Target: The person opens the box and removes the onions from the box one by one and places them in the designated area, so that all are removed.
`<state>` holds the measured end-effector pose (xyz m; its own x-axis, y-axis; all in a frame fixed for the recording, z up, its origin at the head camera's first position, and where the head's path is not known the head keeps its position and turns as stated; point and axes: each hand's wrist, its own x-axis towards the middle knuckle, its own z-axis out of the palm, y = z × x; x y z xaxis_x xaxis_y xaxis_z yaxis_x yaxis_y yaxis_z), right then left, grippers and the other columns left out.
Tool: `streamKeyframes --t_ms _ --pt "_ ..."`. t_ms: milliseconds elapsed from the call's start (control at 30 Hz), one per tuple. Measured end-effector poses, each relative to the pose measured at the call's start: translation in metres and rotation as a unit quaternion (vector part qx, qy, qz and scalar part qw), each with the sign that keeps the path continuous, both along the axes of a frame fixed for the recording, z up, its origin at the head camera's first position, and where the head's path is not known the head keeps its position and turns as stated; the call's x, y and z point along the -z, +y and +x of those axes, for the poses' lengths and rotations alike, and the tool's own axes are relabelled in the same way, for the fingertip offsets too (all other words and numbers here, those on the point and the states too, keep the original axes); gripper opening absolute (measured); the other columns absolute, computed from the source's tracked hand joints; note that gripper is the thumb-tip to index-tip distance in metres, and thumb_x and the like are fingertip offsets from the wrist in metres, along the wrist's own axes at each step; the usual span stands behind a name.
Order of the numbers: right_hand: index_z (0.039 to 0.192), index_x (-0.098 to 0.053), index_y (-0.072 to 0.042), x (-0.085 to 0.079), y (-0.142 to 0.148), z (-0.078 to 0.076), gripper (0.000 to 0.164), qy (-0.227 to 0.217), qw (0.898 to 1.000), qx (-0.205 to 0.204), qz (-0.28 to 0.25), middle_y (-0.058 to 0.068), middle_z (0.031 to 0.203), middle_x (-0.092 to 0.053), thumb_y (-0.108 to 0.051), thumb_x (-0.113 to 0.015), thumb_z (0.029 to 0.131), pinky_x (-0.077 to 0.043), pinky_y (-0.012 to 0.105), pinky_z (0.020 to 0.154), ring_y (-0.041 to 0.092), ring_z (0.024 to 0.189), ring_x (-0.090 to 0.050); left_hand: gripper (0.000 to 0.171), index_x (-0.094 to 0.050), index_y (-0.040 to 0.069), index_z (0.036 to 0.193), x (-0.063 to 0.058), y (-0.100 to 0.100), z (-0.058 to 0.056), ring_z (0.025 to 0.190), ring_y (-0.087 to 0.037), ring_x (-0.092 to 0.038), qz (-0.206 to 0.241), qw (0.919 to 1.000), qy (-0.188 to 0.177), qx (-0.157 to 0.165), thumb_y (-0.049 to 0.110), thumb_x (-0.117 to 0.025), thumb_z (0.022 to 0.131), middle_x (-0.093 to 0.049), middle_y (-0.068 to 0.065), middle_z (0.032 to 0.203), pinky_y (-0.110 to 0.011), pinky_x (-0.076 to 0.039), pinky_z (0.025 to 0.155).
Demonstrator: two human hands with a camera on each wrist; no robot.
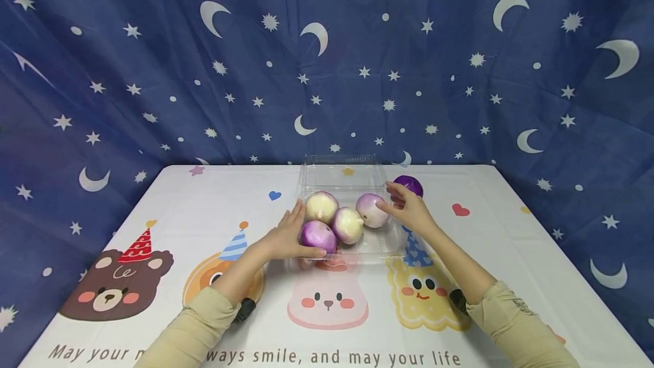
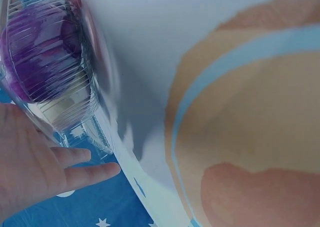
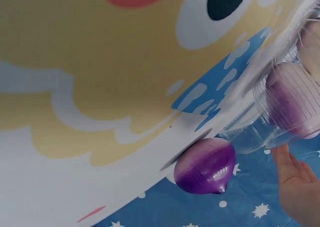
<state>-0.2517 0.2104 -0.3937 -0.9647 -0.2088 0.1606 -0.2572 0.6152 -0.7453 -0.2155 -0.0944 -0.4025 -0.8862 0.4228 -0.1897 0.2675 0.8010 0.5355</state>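
Observation:
A clear plastic clamshell box (image 1: 375, 243) lies with its lid (image 1: 327, 176) folded back. Several purple-and-white onions are in its base, among them a purple one (image 1: 319, 237) at front left and a pale one (image 1: 372, 210) at right. My left hand (image 1: 286, 236) rests against the box's left side, fingers straight, thumb along the front edge. My right hand (image 1: 411, 212) is over the box's right edge, fingers spread, its thumb tip by the pale right onion; whether they touch I cannot tell. Outside the box, a dark purple onion (image 3: 205, 166) sits just beyond my right hand.
The white tablecloth (image 1: 511, 243) carries printed cartoon animals, hearts and lettering. A blue curtain (image 1: 347, 118) with moons and stars hangs right behind the table's far edge. Dark wrist devices (image 1: 245, 310) are worn on both forearms.

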Motion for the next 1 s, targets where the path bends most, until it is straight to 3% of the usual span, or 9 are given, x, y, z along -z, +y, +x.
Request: streamKeyframes --t_ms 167,467,600,1000 --pt "0.141 -0.039 -0.001 0.001 -0.003 0.002 0.070 -0.013 0.999 -0.012 0.034 0.026 0.137 -0.048 -0.029 -0.070 0.085 -0.042 0.049 0.101 0.042 0.124 -0.049 0.125 0.004 0.001 0.150 0.000 -0.001 0.002 0.144 -0.043 0.000 0.009 0.9999 -0.007 0.003 0.063 -0.069 0.071 0.013 -0.013 0.158 -0.069 -0.024 0.104" --pt "0.130 -0.052 -0.001 0.003 -0.012 0.005 0.059 0.044 0.993 -0.012 0.105 0.021 0.125 -0.060 -0.029 -0.072 0.083 -0.049 0.051 0.092 0.040 0.111 -0.059 0.125 0.005 0.002 0.150 0.001 -0.003 0.001 0.144 -0.043 0.001 0.001 1.0000 -0.003 -0.003 0.065 -0.068 0.072 0.014 -0.012 0.158 -0.069 -0.023 0.104" --pt "0.130 -0.053 -0.002 0.004 -0.014 0.007 0.060 0.044 0.990 0.003 0.132 0.021 0.120 -0.063 -0.031 -0.073 0.081 -0.050 0.053 0.087 0.040 0.107 -0.061 0.125 0.005 0.002 0.150 0.002 -0.001 0.000 0.144 -0.043 0.001 0.007 0.9999 -0.008 0.002 0.065 -0.068 0.072 0.014 -0.012 0.158 -0.067 -0.023 0.106" --pt "0.121 -0.058 0.008 -0.001 -0.021 0.003 0.059 0.039 0.981 0.032 0.185 0.025 0.113 -0.065 -0.033 -0.072 0.082 -0.053 0.049 0.083 0.040 0.099 -0.064 0.125 0.008 0.003 0.150 0.003 -0.001 -0.001 0.144 -0.042 0.002 0.016 0.9996 -0.022 0.005 0.064 -0.069 0.072 0.018 -0.011 0.158 -0.062 -0.020 0.111"
